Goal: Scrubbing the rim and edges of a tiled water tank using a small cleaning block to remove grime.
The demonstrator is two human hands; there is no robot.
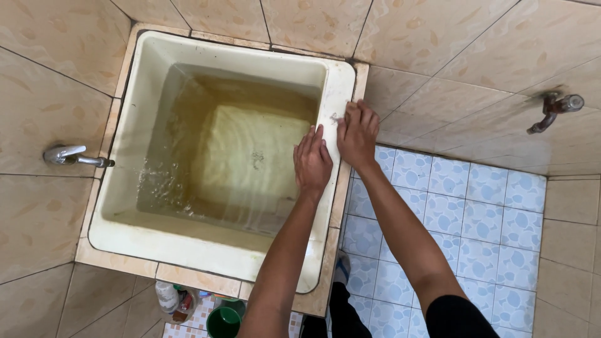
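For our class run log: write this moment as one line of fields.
left hand: flat on tub wall | right hand: on tub rim | water: yellowish, rippling | tap: left wall

arms: bare to above elbow | right sleeve (460, 316): black, short | trousers (341, 313): black

A cream square water basin (156, 238) sat in the tiled corner, part filled with yellowish water (238, 156) that rippled at its left side. The left hand (312, 164) lay flat, fingers together, on the inner side of the basin's right rim. The right hand (357, 134) pressed on top of that rim just beside it, fingers curled down. A metal tap (75, 156) stuck out of the left wall over the basin, and another tap (554, 109) stood on the right wall. Below the basin stood a green cup (223, 320) and a white bottle (168, 296) on the blue patterned floor (476, 219).
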